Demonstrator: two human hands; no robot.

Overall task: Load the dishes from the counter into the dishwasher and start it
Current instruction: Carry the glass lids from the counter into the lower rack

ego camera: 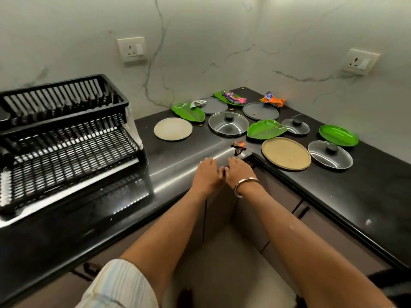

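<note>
My left hand [207,172] and my right hand [239,172] rest side by side, palms down, on the front edge of the black corner counter [178,156]; neither holds anything. Beyond them lie a cream plate [173,129], a tan plate [286,153], two grey plates [213,106] [260,111], three glass lids with black knobs [228,124] [295,126] [330,154], and several green leaf-shaped plates, one of them [266,129] just right of the biggest lid. A black two-tier dish rack [66,134] stands empty on the left.
Snack wrappers lie among the dishes: an orange one [272,100], a purple one [234,98], a silver one [199,103] and a dark one [238,147] just past my fingers. Two wall sockets [131,50] [359,62] sit above the counter. Cabinet doors [278,196] run below.
</note>
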